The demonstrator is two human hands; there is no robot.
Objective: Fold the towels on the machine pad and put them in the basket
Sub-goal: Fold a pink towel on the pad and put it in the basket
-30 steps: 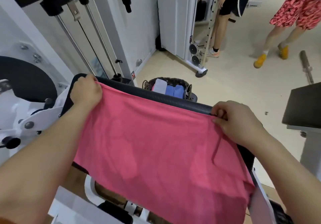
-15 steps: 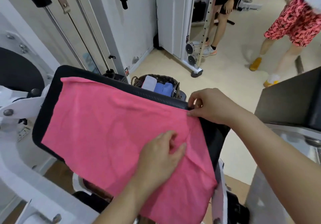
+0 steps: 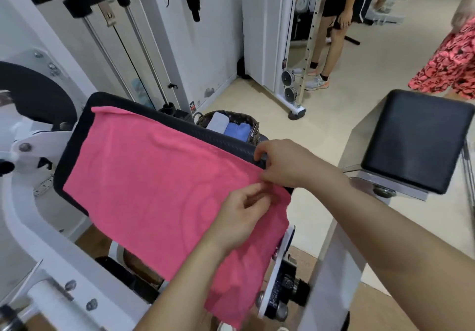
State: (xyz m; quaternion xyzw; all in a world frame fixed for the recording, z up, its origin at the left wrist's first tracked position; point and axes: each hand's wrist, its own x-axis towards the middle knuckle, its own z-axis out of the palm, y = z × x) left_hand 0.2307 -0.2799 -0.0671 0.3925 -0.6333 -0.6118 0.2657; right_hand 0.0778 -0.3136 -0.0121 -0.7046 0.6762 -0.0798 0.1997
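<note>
- A pink towel [image 3: 159, 189] is spread over the black machine pad [image 3: 77, 135], with its lower right part hanging off the near edge.
- The towel's far right corner is pinched by the right hand [image 3: 288, 163] at the pad's right end.
- Just below, the towel's right edge is pinched by the curled fingers of the left hand [image 3: 241, 215]; the hands are almost touching.
- Folded grey and blue towels [image 3: 236, 130] are held in the basket [image 3: 254, 135] just behind the pad.

One head-worn wide-angle camera.
We look forward and steeply down from close above the pad [image 3: 218, 142] and towel [image 3: 159, 189]; the basket [image 3: 203, 120] sits just beyond, the floor [image 3: 321, 135] farther off.
</note>
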